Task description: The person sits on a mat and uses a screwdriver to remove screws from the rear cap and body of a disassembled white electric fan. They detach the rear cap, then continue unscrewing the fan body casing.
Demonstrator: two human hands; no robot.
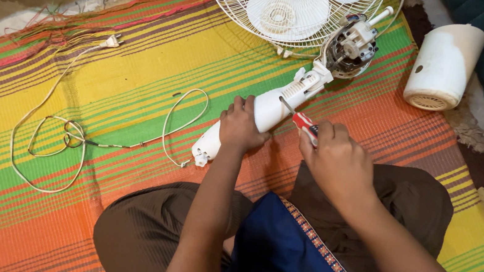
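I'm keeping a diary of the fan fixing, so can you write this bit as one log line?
left hand: grips white fan neck | right hand: holds red screwdriver, tip on neck | motor bare | cover aside on mat

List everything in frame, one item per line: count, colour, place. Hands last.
fan neck housing: 1, white, centre of the mat, lying slantwise
screwdriver: 1, red handle and metal shaft, tip against the housing
bare motor: 1, grey and white, at the upper end of the housing
fan grille with blades: 1, white, top centre
motor cover: 1, white, top right, at the mat's edge
power cord with plug: 1, white, looped over the left of the mat
woven mat: 1, striped yellow, green, orange and red, under everything
left hand: 1, gripping the housing
right hand: 1, holding the screwdriver
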